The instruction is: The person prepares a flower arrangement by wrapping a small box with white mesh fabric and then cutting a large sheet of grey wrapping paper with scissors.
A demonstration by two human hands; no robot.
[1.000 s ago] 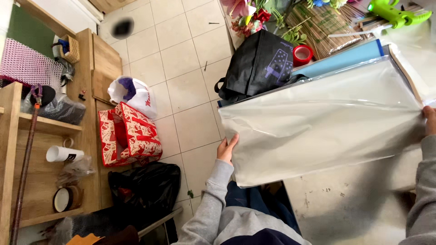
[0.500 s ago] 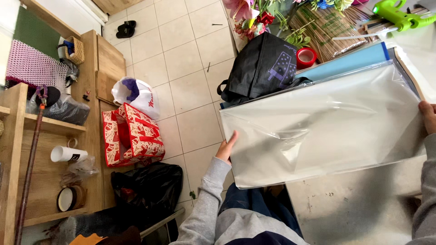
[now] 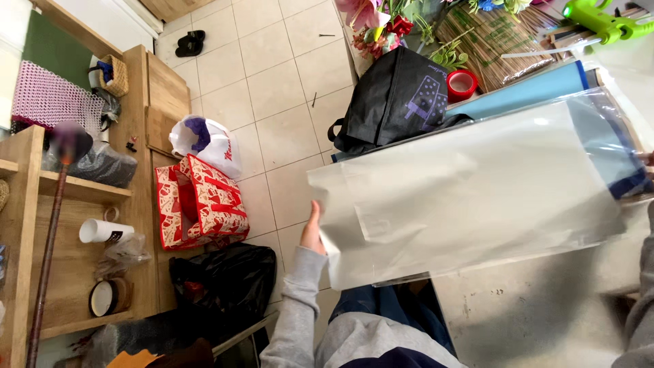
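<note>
While the person sat at the grey worktop [image 3: 545, 320], both hands held a large clear plastic sheet [image 3: 470, 191] stretched flat above the lap and the table edge. The left hand [image 3: 313, 232] gripped the sheet's near-left edge, thumb toward the film and fingers hidden behind it. The right hand [image 3: 646, 160] showed only as a sliver at the frame's right edge, seemingly on the sheet's far end; whether it pinched or merely rested there could not be told. A fold or second layer showed as a paler rectangle within the film, so the sheet seemed part-way handled: lifted and spread, but not yet laid down or wrapped around anything. Beneath it lay a blue roll of paper [image 3: 524, 92], and past that a red tape roll [image 3: 461, 84], a black bag [image 3: 395, 102] and flowers [image 3: 381, 27], none of them touched. On the tiled floor [image 3: 272, 82] stood a red patterned bag [image 3: 197, 204].
</note>
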